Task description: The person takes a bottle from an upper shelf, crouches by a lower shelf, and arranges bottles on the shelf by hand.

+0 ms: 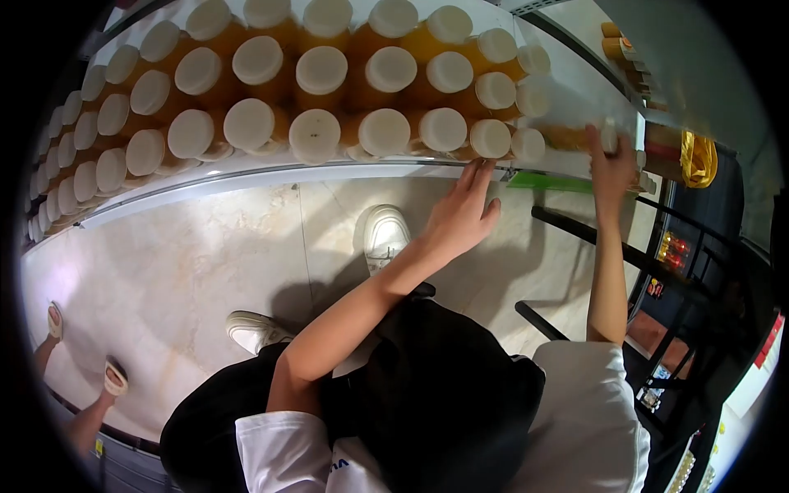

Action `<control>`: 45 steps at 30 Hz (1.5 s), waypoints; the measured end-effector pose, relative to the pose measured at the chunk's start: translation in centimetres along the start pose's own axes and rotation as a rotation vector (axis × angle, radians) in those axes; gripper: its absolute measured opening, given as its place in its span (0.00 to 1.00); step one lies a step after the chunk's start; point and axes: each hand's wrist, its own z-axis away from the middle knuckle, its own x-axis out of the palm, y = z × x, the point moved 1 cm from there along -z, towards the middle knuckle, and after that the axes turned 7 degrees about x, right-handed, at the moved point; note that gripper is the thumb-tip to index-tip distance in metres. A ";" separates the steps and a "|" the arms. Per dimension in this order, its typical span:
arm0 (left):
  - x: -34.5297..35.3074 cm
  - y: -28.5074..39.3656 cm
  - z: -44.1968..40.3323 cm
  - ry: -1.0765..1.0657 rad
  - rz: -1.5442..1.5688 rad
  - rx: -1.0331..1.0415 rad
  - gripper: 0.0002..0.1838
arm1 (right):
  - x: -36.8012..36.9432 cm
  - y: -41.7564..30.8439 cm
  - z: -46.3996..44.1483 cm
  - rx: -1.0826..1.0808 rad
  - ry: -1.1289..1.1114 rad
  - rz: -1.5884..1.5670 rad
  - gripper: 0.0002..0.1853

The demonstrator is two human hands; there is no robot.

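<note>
Rows of amber-coloured bottles with white caps (pixel 315 136) stand on a white shelf (pixel 271 177) across the top of the view. My left hand (pixel 464 209) reaches to the shelf's front edge, fingers stretched out and thumb apart, fingertips just below a white-capped bottle (pixel 491 138) in the front row; nothing is held in it. Farther right, my right hand (pixel 611 168) has its fingers on both sides of a bottle's white cap (pixel 608 135). The body of that bottle is mostly hidden and blurred. A green strip (pixel 551 181) runs along the shelf edge between my hands.
Black metal bars of a cart or rack (pixel 592 234) stand at the right, beside my right arm. A shiny gold package (pixel 699 160) is farther right. Below the shelf is a pale tiled floor (pixel 189 271), with my white shoe (pixel 386 234) on it. Another person's feet (pixel 115 378) show at lower left.
</note>
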 end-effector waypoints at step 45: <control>1.3 -0.1 0.2 -0.025 -0.077 -0.064 0.37 | -3.3 23.0 -11.9 0.256 0.076 0.530 0.38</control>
